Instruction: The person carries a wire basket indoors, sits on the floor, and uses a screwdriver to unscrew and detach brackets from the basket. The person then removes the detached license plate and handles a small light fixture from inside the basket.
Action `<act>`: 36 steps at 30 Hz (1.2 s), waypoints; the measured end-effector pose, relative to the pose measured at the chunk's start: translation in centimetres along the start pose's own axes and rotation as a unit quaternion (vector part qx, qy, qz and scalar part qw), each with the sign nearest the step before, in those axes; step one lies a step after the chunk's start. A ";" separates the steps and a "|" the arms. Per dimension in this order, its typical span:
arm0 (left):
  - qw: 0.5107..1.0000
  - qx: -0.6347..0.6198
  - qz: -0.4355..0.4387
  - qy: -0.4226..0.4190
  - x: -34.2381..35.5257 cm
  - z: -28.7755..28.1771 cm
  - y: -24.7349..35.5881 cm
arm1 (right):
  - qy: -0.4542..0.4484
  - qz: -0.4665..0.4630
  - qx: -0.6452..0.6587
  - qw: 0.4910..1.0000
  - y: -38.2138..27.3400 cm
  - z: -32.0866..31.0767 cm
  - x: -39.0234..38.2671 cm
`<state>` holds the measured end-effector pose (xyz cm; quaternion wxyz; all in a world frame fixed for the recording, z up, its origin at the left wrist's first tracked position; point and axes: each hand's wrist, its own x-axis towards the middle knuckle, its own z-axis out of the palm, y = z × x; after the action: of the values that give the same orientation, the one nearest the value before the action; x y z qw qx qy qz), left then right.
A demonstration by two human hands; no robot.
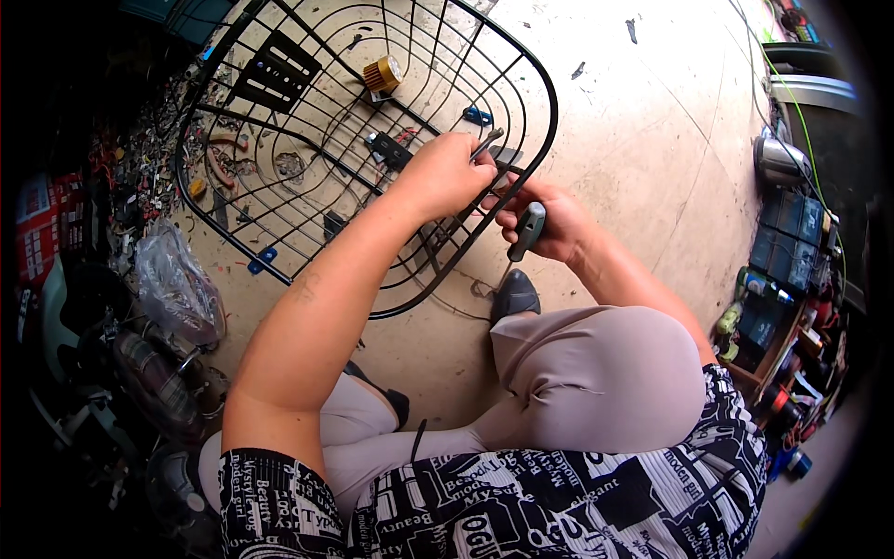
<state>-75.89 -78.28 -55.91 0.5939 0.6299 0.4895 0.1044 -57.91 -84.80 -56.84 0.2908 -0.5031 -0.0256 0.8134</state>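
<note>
A black wire basket [551, 98] lies in front of me, with a slotted black plate [270, 70] on its left part. My left hand [447, 172] reaches over it, fingers closed on a slim dark metal piece [490, 140] near the right side. My right hand [549, 224] is beside the outer rim, gripping a screwdriver [527, 233] with a dark green-grey handle, shaft pointing down; some fingertips reach the wires. Within the basket's outline are a gold cylindrical lamp [382, 74], a black module with wires [389, 149] and a small blue item [477, 115].
Scattered debris and pliers [223, 168] lie along the left, beside a plastic bag [177, 279]. My shoe [515, 298] is below the basket. At the right stand a steel pot [780, 158], dark battery-like blocks [782, 242], cables and small containers [754, 317].
</note>
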 end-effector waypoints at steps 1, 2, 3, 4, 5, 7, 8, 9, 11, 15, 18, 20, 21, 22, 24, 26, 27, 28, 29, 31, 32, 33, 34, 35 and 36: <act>1.000 0.000 0.001 0.000 0.1 0.0 -0.1 | 0.001 0.000 0.000 1.000 0.2 -0.3 0.2; 1.000 0.016 0.005 0.001 0.1 0.0 -0.1 | 0.004 -0.020 0.014 1.000 0.4 -0.7 0.4; 0.999 0.032 0.010 0.003 0.2 0.0 -0.2 | 0.007 -0.040 0.029 0.999 0.5 -1.0 0.6; 0.999 0.031 0.011 0.003 0.2 0.1 -0.2 | 0.008 -0.040 0.028 0.999 0.6 -1.4 0.7; 0.999 0.033 0.012 0.002 0.3 0.1 -0.2 | 0.000 -0.055 0.019 0.998 0.6 -1.7 0.7; 0.999 0.033 0.013 0.000 0.3 0.2 -0.1 | -0.008 -0.071 0.008 0.997 0.5 -1.9 0.6; 0.999 0.035 0.007 0.003 0.3 0.2 -0.1 | -0.003 -0.048 0.042 0.998 0.4 -1.4 0.5; 0.999 0.037 0.002 0.006 0.3 0.1 -0.1 | 0.002 -0.025 0.076 0.997 0.3 -1.0 0.4; 0.999 0.034 0.000 0.004 0.2 0.0 -0.1 | -0.010 -0.018 0.032 0.999 0.2 -0.6 0.4; 1.000 0.015 -0.004 -0.004 0.1 -0.1 0.3 | -0.001 -0.030 0.006 1.000 0.2 -0.4 0.2; 1.000 0.026 0.003 -0.003 0.1 0.0 0.2 | -0.024 -0.059 0.057 0.996 0.3 -1.1 0.4; 1.000 0.025 0.002 0.002 0.1 -0.1 0.1 | 0.025 -0.066 0.076 0.995 0.1 -0.8 0.2; 1.000 0.025 0.000 0.005 0.1 -0.1 0.1 | 0.009 -0.060 0.061 0.996 0.3 -1.1 0.5; 1.000 0.025 -0.003 0.004 0.2 0.0 -0.2 | 0.009 -0.057 0.063 0.996 0.4 -1.2 0.9; 0.999 0.032 0.009 0.004 0.2 0.0 -0.5 | 0.023 -0.047 0.034 0.998 0.7 -1.1 1.0; 0.999 0.026 0.011 0.031 0.0 -0.1 -0.4 | 0.022 -0.053 0.043 0.997 0.8 -1.7 1.1; 0.998 0.020 0.011 0.057 -0.1 -0.2 -0.2 | 0.021 -0.058 0.052 0.997 0.7 -2.0 1.0; 0.998 0.020 0.013 0.056 0.2 -0.4 -0.3 | 0.022 -0.060 0.052 0.997 0.4 -2.3 0.8; 0.994 -0.088 -0.006 0.060 0.2 -0.8 0.0 | 0.051 -0.104 0.045 0.992 0.0 -2.3 0.5; 0.954 -0.291 -0.053 0.038 0.0 -1.3 0.6 | 0.088 -0.174 0.039 0.980 -1.4 -2.5 -0.4; 0.940 -0.334 -0.066 0.030 -0.2 -1.8 1.2 | 0.060 -0.204 0.028 0.977 -2.4 -3.2 -0.7; 0.926 -0.372 -0.066 0.023 -0.4 -2.2 1.4 | 0.089 -0.245 -0.004 0.965 -3.3 -2.5 -1.5; 0.910 -0.409 -0.065 0.015 -0.7 -2.5 1.4 | 0.092 -0.290 -0.023 0.952 -4.0 -1.7 -2.4; 0.910 -0.409 -0.065 0.016 -0.8 -2.6 1.2 | 0.082 -0.336 -0.080 0.935 -4.6 0.0 -3.8; 0.897 -0.439 -0.057 -0.018 -0.7 -2.6 0.9 | 0.076 -0.382 -0.137 0.911 -5.2 1.6 -5.1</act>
<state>-77.68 -76.94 -54.09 0.8236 0.2780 0.4185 0.2633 -55.29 -82.63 -50.24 0.5086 -0.5498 -0.3051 0.5882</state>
